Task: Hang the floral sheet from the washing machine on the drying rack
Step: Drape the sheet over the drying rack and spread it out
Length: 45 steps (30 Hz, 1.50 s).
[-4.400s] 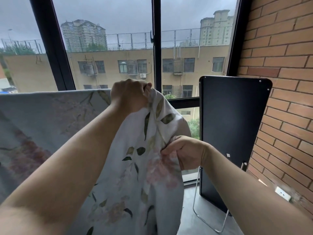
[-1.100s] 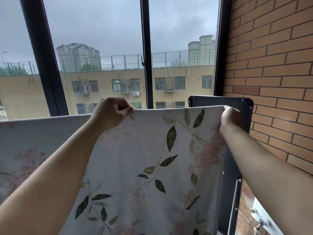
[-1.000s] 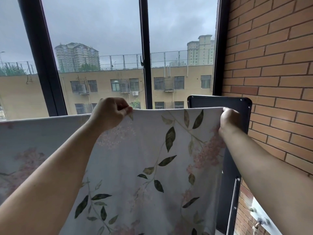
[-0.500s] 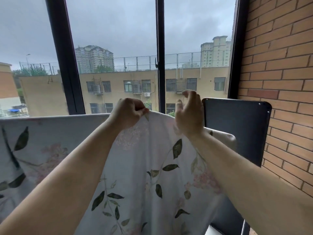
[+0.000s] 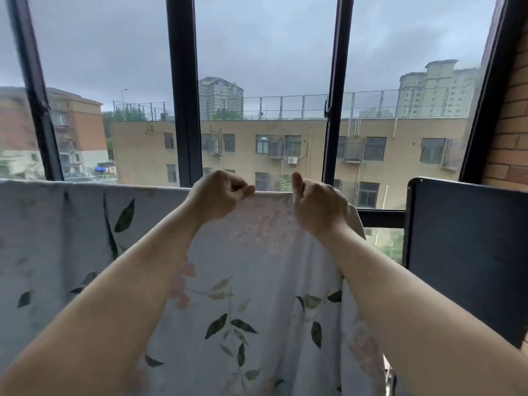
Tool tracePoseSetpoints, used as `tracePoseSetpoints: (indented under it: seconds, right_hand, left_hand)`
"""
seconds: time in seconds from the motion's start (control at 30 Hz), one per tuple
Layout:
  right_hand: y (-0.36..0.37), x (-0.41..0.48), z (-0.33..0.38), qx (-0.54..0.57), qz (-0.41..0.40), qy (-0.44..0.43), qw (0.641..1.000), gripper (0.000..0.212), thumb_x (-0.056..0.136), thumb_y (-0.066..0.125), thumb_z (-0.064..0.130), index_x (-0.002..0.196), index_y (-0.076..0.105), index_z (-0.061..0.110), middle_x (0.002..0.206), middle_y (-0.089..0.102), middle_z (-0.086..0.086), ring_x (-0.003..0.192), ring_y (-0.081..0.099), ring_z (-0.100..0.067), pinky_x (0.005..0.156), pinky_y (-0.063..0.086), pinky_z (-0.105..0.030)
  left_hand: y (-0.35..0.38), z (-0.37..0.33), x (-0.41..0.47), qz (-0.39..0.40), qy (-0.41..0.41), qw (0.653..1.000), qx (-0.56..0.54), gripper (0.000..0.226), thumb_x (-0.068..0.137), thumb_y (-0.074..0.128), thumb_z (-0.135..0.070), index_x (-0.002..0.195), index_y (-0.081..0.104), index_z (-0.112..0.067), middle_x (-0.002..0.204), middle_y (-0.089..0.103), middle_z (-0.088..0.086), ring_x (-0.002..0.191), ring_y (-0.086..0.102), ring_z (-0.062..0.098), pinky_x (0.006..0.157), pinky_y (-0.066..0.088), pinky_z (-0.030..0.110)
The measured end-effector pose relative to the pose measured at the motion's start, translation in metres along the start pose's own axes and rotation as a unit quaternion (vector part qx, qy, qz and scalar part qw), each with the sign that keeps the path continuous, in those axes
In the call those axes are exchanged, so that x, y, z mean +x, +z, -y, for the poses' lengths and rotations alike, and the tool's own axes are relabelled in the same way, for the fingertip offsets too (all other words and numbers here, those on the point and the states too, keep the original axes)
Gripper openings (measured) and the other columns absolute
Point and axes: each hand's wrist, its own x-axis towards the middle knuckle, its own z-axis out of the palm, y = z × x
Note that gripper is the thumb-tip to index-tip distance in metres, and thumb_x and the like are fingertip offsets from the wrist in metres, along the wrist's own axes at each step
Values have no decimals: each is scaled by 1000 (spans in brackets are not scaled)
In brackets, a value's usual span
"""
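The floral sheet (image 5: 257,281) hangs before the window (image 5: 257,81), both hands (left hand (image 5: 217,195), right hand (image 5: 320,204)) side by side on its top edge; a panel (image 5: 463,252) stands right of it.

The floral sheet (image 5: 257,281) hangs draped over a hidden support.

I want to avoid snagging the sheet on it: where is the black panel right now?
In the head view the black panel stands at the right, just right of the floral sheet, below the window and against the brick wall.
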Motion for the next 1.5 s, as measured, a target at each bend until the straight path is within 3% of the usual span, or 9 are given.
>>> tracePoseSetpoints:
  seconds: [0.1,0.23,0.33,0.5,0.67,0.83,0.97,1.17,1.5]
  right_hand:
    - [8,1,-3,-55,-22,-7,998,64,105,19,47,81,70,17,83,71,-7,70,57,-25,71,37,-33]
    - [12,2,1,-67,-21,26,997,51,99,31,36,72,68,14,80,70,-12,74,61,-31,76,40,-37]
    - [13,5,36,-111,-14,32,993,47,97,32,37,69,63,16,83,68,-9,84,58,-29,94,34,-44]
    - [40,12,162,-13,-5,-132,991,49,102,31,34,90,71,10,93,70,-14,87,64,-31,81,40,-37]
    - [79,31,243,103,82,-68,989,40,99,35,33,91,70,14,93,71,-11,87,65,-32,67,37,-33]
    - [103,22,243,-30,30,-119,992,44,101,31,37,67,52,18,64,51,-1,61,50,-25,57,34,-28]
    - [108,27,242,-35,40,-98,994,53,100,29,40,55,44,16,53,40,1,47,38,-17,50,28,-24]
    - [102,25,237,-48,46,-76,995,53,99,30,41,56,47,15,54,42,0,56,52,-24,55,36,-27]
    - [89,26,198,-99,47,-40,993,54,99,28,44,67,57,12,69,55,-11,64,52,-26,62,40,-30]
  left_hand:
    - [-26,41,-16,-34,-66,991,113,55,98,47,-47,57,52,-11,51,50,-2,53,50,22,54,34,30]
    - [-66,95,-42,-108,-157,961,198,56,102,37,-43,86,73,-3,95,69,29,93,64,44,82,47,42]
    - [-77,113,-46,-127,-184,952,209,52,103,38,-36,93,73,2,102,67,33,99,63,47,92,45,43]
    - [-60,108,-39,-161,-122,947,250,60,95,29,-39,83,75,-2,82,71,27,78,67,42,85,47,41]
    - [-74,131,-43,-118,-93,954,259,46,102,37,-33,83,71,-7,86,71,18,84,63,36,70,29,33]
    - [-99,179,-55,-148,-28,954,260,51,104,35,-37,61,55,-19,57,55,4,51,50,22,59,37,28]
    - [-120,221,-62,-156,-30,948,275,48,102,32,-39,58,40,-23,53,44,-2,47,42,19,63,33,27]
    - [-179,288,-76,-162,-199,928,270,60,102,31,-39,76,65,2,88,67,30,88,63,41,80,45,41]
    - [-170,283,-69,-132,-239,926,260,62,95,25,-38,94,71,4,105,69,28,107,60,39,97,37,37]
